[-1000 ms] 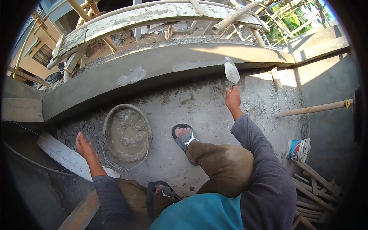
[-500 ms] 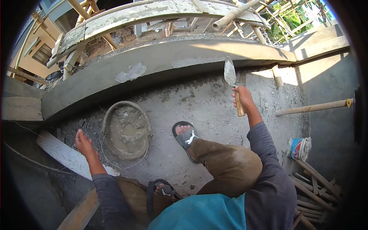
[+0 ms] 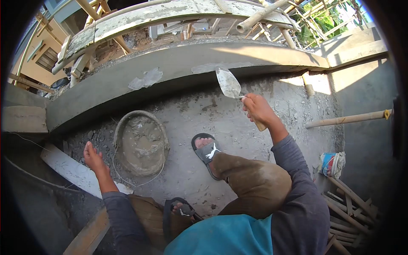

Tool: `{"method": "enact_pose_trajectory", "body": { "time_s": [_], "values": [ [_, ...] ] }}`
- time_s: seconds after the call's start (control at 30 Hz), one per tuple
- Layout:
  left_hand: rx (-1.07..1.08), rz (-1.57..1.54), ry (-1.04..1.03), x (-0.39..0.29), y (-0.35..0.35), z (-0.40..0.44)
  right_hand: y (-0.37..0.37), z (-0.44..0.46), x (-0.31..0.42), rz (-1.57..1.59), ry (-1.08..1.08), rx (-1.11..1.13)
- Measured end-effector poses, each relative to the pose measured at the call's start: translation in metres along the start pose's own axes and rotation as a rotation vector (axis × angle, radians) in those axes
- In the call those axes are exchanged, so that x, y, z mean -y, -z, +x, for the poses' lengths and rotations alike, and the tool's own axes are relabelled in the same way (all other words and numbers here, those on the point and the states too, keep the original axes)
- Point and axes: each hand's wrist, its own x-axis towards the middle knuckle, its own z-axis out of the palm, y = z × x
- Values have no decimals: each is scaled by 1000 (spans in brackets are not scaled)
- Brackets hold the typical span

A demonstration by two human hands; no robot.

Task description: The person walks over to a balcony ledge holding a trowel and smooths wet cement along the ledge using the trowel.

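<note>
My right hand (image 3: pixel 258 109) is wrapped around the wooden handle of a pointing trowel (image 3: pixel 229 83). The trowel's pale, mortar-smeared blade points up and left, its tip near the lower edge of the grey plastered beam (image 3: pixel 178 59). Two lighter patches of wet mortar (image 3: pixel 145 79) show on the beam's face. On the left, my left hand (image 3: pixel 94 157) hovers with nothing in it, fingers loosely bent and thumb raised. Beside it stands a bucket (image 3: pixel 165 163) of wet grey mortar (image 3: pixel 140 140) with a thin wire handle hanging down its front.
A white board (image 3: pixel 70 169) lies by the bucket. My sandalled feet (image 3: pixel 206 151) are on the rough grey floor. At right are a bamboo pole (image 3: pixel 348 119), a paint tub (image 3: pixel 331 164) and stacked wood strips (image 3: pixel 348 208). Bamboo scaffolding with a plank (image 3: pixel 127 26) stands beyond the beam.
My right hand has moved left with the trowel, and the blade has tipped over to the left toward the beam's mortar patch. My left hand has barely moved.
</note>
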Motion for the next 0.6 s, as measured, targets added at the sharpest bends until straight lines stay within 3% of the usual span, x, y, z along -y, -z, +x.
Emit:
{"method": "enact_pose_trajectory", "body": {
  "time_s": [0.07,0.17,0.4,0.47,0.5,0.57,0.6],
  "values": [
    [-6,-17,-1,0,4,1,6,12,-19,64,-58,-205],
    [-21,-16,9,1,9,2,20,30,-49,79,-122,-283],
    [-9,2,0,-1,7,-1,-8,21,-27,44,-65,-168],
    [-10,12,1,-1,6,-1,-22,14,-14,-226,154,-65],
    [-6,5,-2,-1,5,-1,-30,11,-9,-224,153,-65],
    [-4,-1,-5,-1,6,-2,-41,8,-3,-542,454,-158],
    [-8,2,-6,-2,6,-2,-44,11,-6,-540,459,-157]
  ]
}}
